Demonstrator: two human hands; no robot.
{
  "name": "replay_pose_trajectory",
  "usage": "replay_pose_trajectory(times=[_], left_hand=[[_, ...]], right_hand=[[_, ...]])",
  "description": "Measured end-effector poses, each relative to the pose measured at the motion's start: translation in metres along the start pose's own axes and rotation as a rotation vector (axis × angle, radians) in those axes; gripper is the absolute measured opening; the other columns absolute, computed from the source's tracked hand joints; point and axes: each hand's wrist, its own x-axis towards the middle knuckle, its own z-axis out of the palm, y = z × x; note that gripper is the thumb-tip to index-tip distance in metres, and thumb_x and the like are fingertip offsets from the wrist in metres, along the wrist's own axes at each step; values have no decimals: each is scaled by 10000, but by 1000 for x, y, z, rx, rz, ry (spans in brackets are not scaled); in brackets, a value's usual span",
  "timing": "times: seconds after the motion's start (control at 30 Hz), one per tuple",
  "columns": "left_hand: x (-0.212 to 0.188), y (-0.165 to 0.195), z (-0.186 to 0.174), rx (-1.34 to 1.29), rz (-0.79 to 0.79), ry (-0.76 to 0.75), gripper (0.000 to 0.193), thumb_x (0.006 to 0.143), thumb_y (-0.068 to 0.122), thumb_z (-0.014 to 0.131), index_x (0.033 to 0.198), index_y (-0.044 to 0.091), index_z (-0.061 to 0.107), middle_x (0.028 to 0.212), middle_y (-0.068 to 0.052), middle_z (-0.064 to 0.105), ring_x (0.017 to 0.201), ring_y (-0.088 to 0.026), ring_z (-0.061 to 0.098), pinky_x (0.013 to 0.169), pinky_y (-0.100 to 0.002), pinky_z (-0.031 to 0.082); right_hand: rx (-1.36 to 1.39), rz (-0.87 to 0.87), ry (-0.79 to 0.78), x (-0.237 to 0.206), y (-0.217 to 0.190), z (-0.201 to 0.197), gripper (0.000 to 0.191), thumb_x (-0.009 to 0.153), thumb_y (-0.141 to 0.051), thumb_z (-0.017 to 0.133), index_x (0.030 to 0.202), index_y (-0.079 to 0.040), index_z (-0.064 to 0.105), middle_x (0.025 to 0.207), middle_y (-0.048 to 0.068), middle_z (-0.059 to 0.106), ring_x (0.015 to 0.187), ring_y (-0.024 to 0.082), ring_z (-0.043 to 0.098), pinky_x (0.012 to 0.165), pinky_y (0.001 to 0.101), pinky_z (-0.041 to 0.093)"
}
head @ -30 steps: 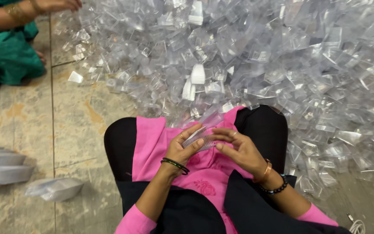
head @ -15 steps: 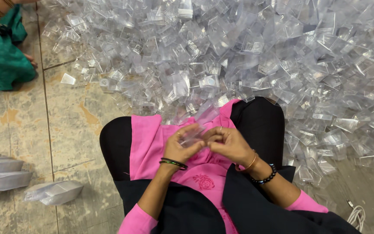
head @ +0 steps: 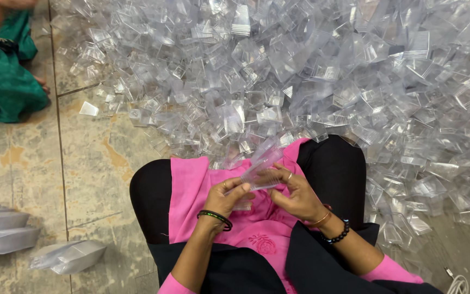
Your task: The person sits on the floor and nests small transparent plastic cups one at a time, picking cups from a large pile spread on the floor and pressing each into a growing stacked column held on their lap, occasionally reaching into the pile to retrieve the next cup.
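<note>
Here, both hands, left (head: 228, 197) and right (head: 295, 196), clasped on one clear plastic piece (head: 261, 169); heap of clear plastic pieces (head: 322, 76) ahead

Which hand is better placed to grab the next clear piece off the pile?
Probably right hand: it sits nearer the pile of clear plastic pieces. Left hand pinches the clear piece both hold.

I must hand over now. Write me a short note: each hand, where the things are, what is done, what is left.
Left hand: grips the near end of a clear plastic piece, over the lap.
Right hand: fingers on the same piece from the other side.
Big pile of clear plastic pieces: on the stone floor ahead.
Flat stacks of clear plastic: on the floor to the left.
Done: cannot tell.
Left: the pile.
</note>
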Motion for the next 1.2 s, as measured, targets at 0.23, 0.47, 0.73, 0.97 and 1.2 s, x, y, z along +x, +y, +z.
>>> replay_pose_trajectory(times=[0.23,0.47,0.73,0.97,1.2], left_hand=[[20,-17,-9,202,140,113,426,896,268,773,1232,12,723,1121,-96,753,962,-191,729,837,-337,601],[46,1,-54,-287,90,227,482,888,319,750,1257,38,616,1112,-131,715,994,-290,745,791,-374,636],[63,2,-38,-230,52,166,521,898,323,710,1325,61,566,1229,-115,662,1026,-286,709,836,-448,630],[66,-3,-38,-227,94,126,650,865,222,754,1434,51,491,1362,-121,608,1176,-286,674,943,-427,598],[67,6,-31,-214,112,113,685,855,191,768,1444,3,472,1374,-159,616,1146,-288,695,935,-418,608]], right_hand=[[68,462,104,-10,24,-1,211,967,-146,677,1131,-18,711,1010,67,725,910,184,619,858,371,500],[-771,140,-410,-16,64,-23,343,873,-241,744,1104,10,716,868,153,766,888,297,729,976,544,389],[-831,323,283,107,109,-72,377,905,-328,759,1048,19,728,984,226,736,831,363,723,722,436,562],[-558,625,309,152,139,-57,569,817,-342,853,1183,56,677,829,175,717,730,236,657,664,357,519],[97,505,194,92,89,-45,280,925,-189,761,1128,4,763,954,31,740,837,96,641,739,246,519]])
